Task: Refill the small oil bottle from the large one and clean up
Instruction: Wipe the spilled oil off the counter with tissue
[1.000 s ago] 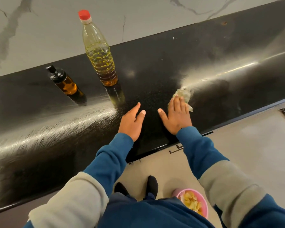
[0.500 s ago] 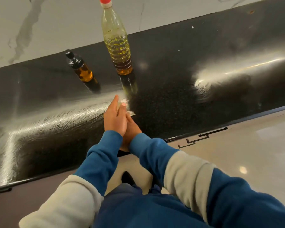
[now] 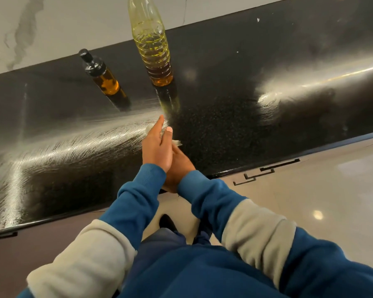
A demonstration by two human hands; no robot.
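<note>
— Where were the hands?
— The left hand (image 3: 156,145) lay over the right hand (image 3: 179,166), pressed together above the near edge of the black table (image 3: 224,117), a bit of pale tissue (image 3: 177,143) squeezed between them.
— And the bottles?
— Both stood beyond the fingertips, untouched. The large oil bottle (image 3: 153,50) was straight ahead of the hands; the small oil bottle (image 3: 101,76), dark-capped, stood farther to their left.
</note>
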